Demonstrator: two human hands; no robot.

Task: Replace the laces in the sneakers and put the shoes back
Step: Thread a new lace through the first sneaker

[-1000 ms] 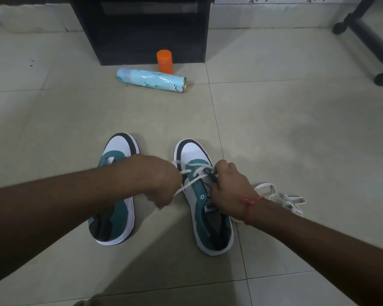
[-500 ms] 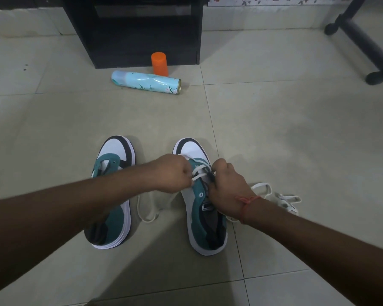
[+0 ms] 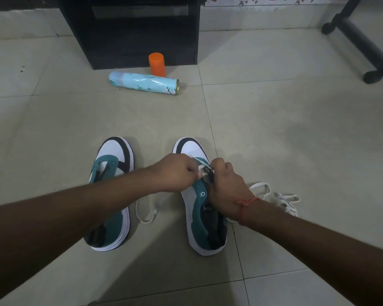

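Two teal, white and black sneakers stand side by side on the tiled floor, toes pointing away from me. The left sneaker (image 3: 114, 155) has no lace in it. Over the right sneaker (image 3: 195, 195), my left hand (image 3: 175, 173) pinches a white lace (image 3: 202, 167) near the upper eyelets. My right hand (image 3: 224, 186) grips the shoe's right eyelet flap and the lace there. A slack loop of the lace (image 3: 145, 212) lies on the floor between the shoes. A second white lace (image 3: 283, 198) lies bunched right of the right sneaker.
A light blue spray can (image 3: 144, 83) lies on its side on the floor ahead, with an orange cap (image 3: 157, 64) standing behind it. A black cabinet (image 3: 131, 32) stands at the back. A black wheeled furniture leg (image 3: 367, 49) crosses the far right.
My left hand moved right, from pulling the lace out leftward to close against my right hand over the eyelets. The pulled lace went slack into a loop on the floor.
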